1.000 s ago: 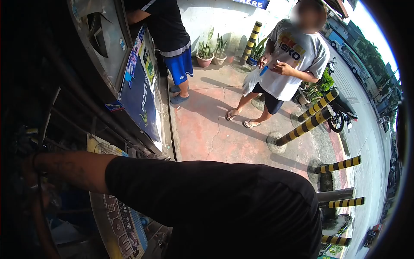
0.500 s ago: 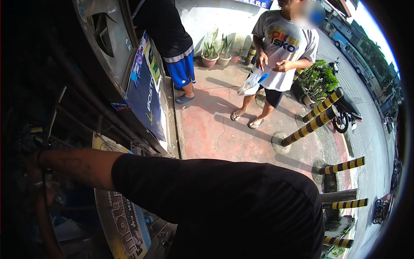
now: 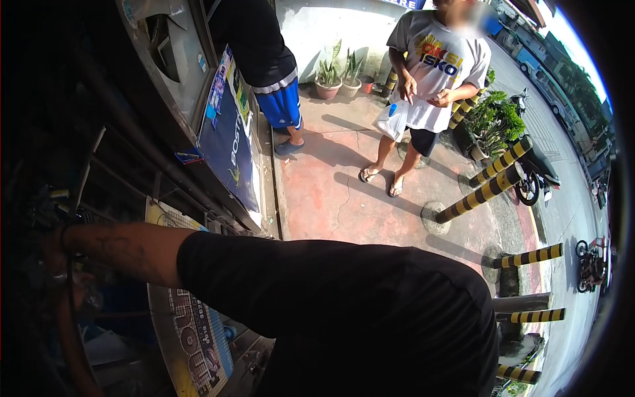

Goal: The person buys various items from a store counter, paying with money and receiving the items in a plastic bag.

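Observation:
My right arm, in a black sleeve, stretches across the lower view into a dark stall at the far left. At its end, my right hand is in deep shadow, with a dark band at the wrist; its fingers cannot be made out. Close below it, my left hand is also dim, near small unclear items, its forearm running down to the bottom edge. Whether either hand holds anything is hidden by the dark. A printed board with large letters lies beside the arms.
A person in a white printed shirt stands ahead, with a plastic bag. Another person in blue shorts is at the stall window. Potted plants, striped posts, and a road with motorcycles lie beyond.
The scene has shifted slightly in view. The person in white has lowered the head a little, and the bag hangs differently. A motorcycle on the road has moved upward in view.

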A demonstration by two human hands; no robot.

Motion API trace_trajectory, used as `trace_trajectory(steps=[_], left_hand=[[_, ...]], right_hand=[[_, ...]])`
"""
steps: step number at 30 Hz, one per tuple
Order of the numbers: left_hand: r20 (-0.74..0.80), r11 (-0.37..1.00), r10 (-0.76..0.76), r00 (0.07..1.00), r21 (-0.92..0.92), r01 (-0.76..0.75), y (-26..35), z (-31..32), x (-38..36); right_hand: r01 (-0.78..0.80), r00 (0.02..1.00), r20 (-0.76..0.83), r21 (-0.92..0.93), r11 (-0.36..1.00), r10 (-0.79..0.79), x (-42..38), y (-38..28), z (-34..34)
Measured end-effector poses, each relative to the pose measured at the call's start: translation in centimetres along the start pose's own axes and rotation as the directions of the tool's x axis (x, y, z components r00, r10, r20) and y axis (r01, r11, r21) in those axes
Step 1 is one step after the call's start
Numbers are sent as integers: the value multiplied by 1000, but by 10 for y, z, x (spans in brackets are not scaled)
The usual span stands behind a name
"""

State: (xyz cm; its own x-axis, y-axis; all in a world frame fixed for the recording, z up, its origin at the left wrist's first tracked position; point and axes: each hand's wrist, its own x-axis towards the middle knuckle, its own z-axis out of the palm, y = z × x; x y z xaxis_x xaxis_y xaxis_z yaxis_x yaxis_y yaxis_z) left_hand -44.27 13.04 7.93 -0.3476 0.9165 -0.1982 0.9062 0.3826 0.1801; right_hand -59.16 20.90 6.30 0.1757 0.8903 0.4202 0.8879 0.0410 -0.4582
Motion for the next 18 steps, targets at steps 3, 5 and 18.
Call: trace_trajectory(steps=[3, 5, 18], left_hand=[[0, 1000, 0, 1000, -3, 0, 1, 3, 1], [3, 1000, 2, 1000, -4, -2, 0, 4, 3], [2, 1000, -22, 1000, -3, 22, -2, 3, -4]], right_hand=[[-46, 999, -10, -16, 999, 46, 5, 12, -13], [-47, 998, -30, -17, 999, 46, 8, 20, -16], [-15, 997, -70, 63, 998, 19, -5, 0, 4]])
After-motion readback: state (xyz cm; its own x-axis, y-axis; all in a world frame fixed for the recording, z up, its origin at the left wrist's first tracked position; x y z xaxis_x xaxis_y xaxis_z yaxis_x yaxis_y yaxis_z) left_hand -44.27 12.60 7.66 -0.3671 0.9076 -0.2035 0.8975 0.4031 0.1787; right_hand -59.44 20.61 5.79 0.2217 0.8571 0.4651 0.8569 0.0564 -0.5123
